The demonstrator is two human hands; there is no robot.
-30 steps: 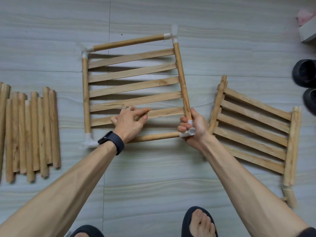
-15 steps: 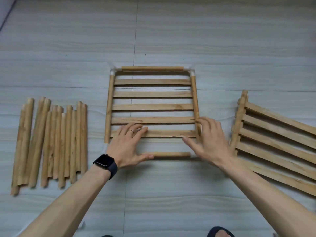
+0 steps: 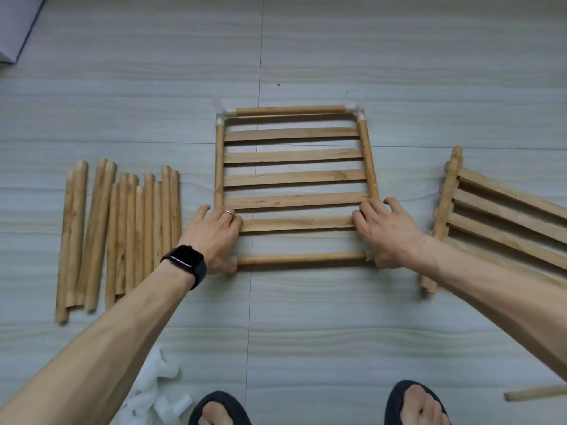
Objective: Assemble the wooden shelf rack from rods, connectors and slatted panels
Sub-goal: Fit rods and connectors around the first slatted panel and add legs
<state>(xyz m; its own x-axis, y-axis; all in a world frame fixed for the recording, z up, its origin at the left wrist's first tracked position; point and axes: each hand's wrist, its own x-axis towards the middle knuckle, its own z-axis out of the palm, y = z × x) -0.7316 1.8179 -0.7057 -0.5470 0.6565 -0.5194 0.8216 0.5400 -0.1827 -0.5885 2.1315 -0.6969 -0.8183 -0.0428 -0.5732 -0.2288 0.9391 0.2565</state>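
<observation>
Well — left hand (image 3: 214, 237), right hand (image 3: 389, 236) hide frame (image 3: 291, 155) corners.

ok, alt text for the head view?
The left hand and right hand rest on the near corners of a square slatted frame lying flat on a grey floor. Loose rods lie left of it, a second slatted panel right, white connectors by the feet.
</observation>
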